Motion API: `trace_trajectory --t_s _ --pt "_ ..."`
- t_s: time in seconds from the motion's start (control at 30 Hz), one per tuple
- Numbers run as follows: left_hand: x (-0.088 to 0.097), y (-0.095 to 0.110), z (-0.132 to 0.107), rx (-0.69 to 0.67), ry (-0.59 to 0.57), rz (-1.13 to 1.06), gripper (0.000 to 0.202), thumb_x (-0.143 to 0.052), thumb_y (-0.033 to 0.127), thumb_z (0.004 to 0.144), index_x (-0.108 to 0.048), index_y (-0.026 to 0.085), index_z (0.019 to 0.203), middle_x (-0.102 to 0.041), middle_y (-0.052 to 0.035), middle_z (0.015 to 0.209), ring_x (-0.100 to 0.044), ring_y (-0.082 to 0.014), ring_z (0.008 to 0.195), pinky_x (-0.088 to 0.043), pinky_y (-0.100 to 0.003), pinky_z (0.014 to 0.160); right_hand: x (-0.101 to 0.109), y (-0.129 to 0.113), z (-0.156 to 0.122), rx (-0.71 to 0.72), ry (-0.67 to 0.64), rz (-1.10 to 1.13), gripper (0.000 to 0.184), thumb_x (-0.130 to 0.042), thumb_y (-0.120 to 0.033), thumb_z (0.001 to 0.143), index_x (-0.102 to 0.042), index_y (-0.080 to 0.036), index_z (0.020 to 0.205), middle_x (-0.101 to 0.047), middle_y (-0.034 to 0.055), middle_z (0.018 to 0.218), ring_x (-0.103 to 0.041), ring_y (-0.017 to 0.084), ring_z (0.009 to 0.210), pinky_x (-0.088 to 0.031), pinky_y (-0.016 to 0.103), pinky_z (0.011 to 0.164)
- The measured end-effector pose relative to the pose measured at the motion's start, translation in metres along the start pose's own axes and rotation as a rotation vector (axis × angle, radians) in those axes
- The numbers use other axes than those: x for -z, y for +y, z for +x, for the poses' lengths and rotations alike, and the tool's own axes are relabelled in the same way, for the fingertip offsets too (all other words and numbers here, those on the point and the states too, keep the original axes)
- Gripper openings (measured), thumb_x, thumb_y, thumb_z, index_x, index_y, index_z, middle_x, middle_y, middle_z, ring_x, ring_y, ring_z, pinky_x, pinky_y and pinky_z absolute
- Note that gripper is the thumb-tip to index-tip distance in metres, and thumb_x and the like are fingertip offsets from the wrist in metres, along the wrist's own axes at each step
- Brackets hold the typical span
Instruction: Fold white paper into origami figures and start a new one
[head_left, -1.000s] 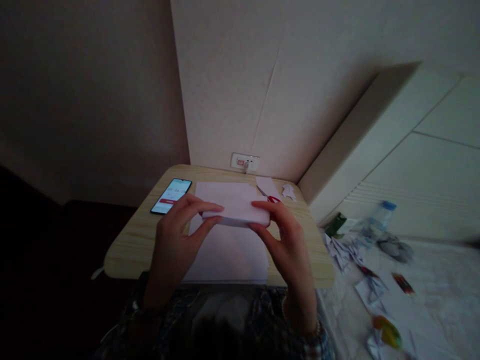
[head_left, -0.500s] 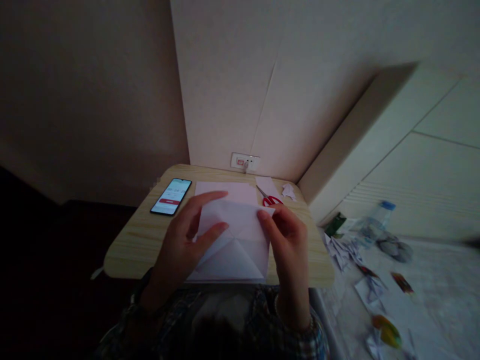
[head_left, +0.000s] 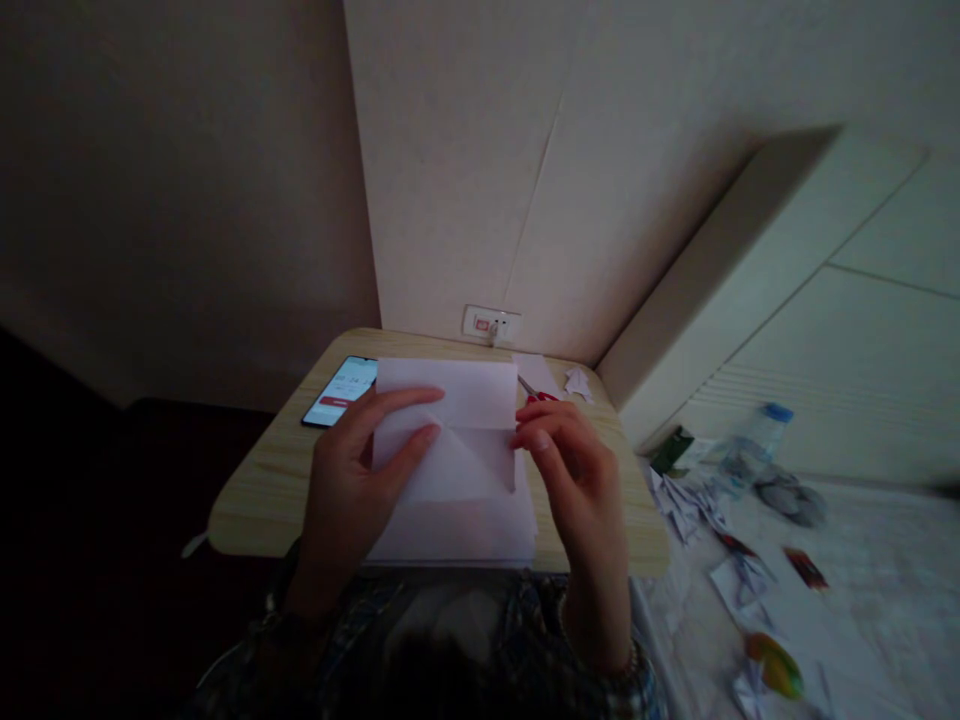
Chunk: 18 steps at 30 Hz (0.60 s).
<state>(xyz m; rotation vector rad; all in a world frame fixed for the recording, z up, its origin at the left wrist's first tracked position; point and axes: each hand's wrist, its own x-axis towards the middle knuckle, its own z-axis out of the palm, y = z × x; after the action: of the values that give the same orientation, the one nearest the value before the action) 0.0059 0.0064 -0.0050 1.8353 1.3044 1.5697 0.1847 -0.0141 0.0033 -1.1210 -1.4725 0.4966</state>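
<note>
Creased white paper sheet (head_left: 480, 395) lies over a paper stack (head_left: 457, 530) at the middle of a wood-grain table (head_left: 259, 500), the stack reaching the near edge. The left hand (head_left: 349, 475), thumb side up, rests parted thumb and forefinger loosely on the sheet's face. The right hand (head_left: 577, 465) curls at the sheet's right edge; whether its fingertips pinch the paper cannot be told. Tabletop shows between each hand and the rounded sides. Beyond sit a lit smartphone (head_left: 337, 393), left, and red-handled scissors (head_left: 540, 397) by a paper strip (head_left: 536, 371), right. Off the table at right, a blue-capped plastic bottle (head_left: 754, 445), contents indiscernible, is near a green box (head_left: 671, 450). A wall socket (head_left: 491, 322) holds a plug past the far edge.
</note>
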Motion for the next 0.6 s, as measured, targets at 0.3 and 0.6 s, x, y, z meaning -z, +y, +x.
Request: trace_trajectory --t_s 0.3,0.6 --pt "-0.0003 -0.0011 -0.0006 0.0 0.014 -0.001 0.019 -0.064 0.025 0.079 -0.066 0.027 0.098 -0.067 0.0024 0.104 -0.061 -0.0189 0.098 -0.048 -0.031 0.088 -0.0009 0.0022 -0.0006 -0.025 0.028 0.043 0.004 -0.061 -0.027 0.082 -0.063 -0.024 0.083 -0.062 0.0049 0.102 -0.056 0.021 0.102 -0.049 0.033 0.078" --pt "-0.0007 0.0029 0.001 -0.034 -0.088 0.082 0.018 -0.06 0.025 0.08 -0.067 0.027 0.096 -0.068 0.001 0.099 -0.061 -0.0206 0.095 -0.049 -0.032 0.086 -0.0047 -0.0049 -0.0036 0.103 -0.012 -0.065 0.006 -0.062 -0.025 0.081 -0.065 -0.028 0.086 -0.049 0.0024 0.133 -0.043 0.026 0.124 -0.039 0.05 0.1"
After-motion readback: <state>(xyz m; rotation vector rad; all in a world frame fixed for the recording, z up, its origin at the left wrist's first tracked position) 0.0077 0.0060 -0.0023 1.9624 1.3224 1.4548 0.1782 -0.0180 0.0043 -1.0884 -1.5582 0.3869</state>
